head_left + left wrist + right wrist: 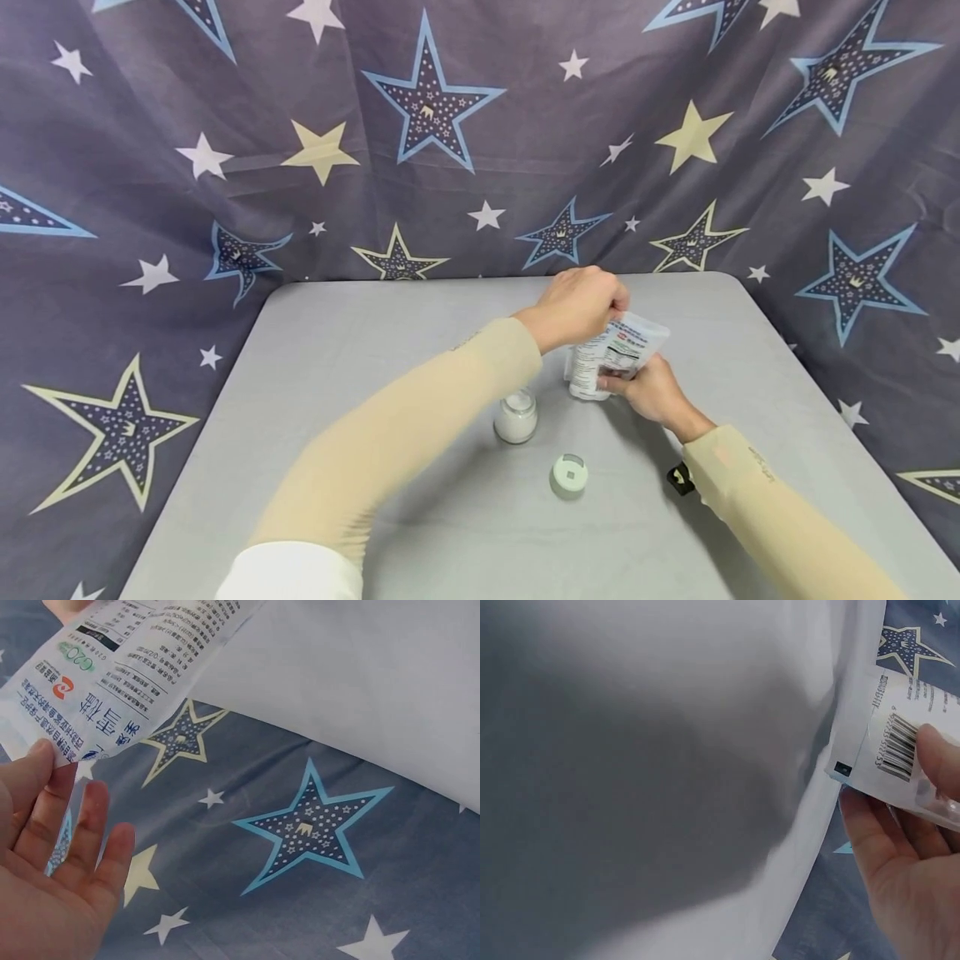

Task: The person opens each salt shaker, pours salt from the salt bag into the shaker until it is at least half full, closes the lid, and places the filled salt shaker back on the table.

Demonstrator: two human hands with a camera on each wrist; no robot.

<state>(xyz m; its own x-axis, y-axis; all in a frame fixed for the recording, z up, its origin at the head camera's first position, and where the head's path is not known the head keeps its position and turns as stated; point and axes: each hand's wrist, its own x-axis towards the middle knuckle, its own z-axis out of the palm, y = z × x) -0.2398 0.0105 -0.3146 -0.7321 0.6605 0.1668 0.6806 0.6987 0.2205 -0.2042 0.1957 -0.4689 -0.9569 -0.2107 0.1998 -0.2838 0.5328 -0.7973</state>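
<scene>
A white printed salt bag (636, 340) is held above the far right part of the table. My left hand (581, 302) pinches its top corner; the left wrist view shows thumb and forefinger on the bag's edge (112, 697), the other fingers free. Lower down, my right hand (654, 392) grips the bag, its thumb beside the barcode in the right wrist view, fingers behind the bag (862, 754). Left of the bag stands a lidless round glass jar (516, 419) with whitish contents or walls; I cannot tell which. A pale green lid (570, 475) lies nearer me.
The grey-covered table (450, 533) reaches back to a dark curtain (517, 150) printed with stars. A small black object (680, 479) with a yellow mark is at my right sleeve, partly hidden by it. My left forearm crosses over the table's middle.
</scene>
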